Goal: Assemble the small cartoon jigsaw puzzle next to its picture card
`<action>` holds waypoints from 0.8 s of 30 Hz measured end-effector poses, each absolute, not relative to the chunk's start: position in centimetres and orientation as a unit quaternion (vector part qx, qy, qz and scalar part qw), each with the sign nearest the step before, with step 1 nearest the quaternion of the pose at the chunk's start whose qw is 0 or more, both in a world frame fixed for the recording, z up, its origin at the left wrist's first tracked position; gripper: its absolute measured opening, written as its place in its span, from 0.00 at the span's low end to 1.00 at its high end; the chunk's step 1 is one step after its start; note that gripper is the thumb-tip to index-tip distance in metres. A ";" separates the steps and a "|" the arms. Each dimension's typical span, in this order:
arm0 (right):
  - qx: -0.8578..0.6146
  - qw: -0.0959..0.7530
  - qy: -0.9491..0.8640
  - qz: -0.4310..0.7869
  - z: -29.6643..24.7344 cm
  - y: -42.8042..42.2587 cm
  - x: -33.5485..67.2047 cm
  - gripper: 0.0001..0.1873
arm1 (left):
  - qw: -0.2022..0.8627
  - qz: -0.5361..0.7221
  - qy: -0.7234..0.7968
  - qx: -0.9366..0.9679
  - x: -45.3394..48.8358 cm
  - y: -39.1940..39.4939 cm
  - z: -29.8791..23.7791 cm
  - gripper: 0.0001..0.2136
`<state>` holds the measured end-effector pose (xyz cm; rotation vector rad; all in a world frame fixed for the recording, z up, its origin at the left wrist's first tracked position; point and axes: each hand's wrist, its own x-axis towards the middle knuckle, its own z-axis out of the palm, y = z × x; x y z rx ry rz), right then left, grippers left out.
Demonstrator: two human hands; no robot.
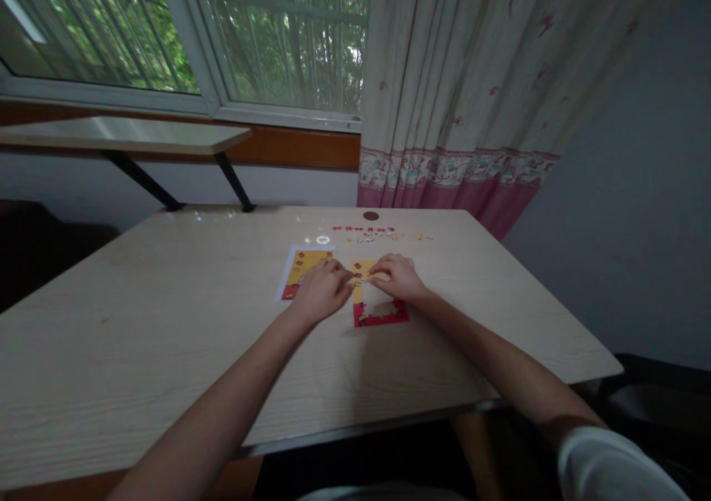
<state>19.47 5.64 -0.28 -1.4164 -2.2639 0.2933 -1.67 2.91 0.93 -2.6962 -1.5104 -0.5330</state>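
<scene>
A partly assembled jigsaw puzzle [382, 320] lies flat on the table, a yellow and red border around a bare middle. At its upper left edge, my left hand [325, 292] is closed, with thumb and fingertips against the puzzle's side. My right hand [402, 279] reaches over the upper right part, its thumb and index finger pinched on a small yellowish puzzle piece. The fingers partly hide that piece and the rows below them. Left of the puzzle is a printed picture sheet [287, 273] in matching yellow and red, partly covered by my left hand.
Loose puzzle pieces [381, 233] are spread in rows beyond my hands, red ones farthest. A dark round disc [371, 216] sits near the back edge of the wooden table [167, 323]. A raised shelf [127, 134] stands at the back left, and a curtain [444, 115] hangs behind.
</scene>
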 end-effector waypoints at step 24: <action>-0.454 0.156 -0.877 0.004 0.5 4.8 18.5 0.13 | 0.014 -0.139 -0.480 -0.866 -1.2 2.6 1.3 0.14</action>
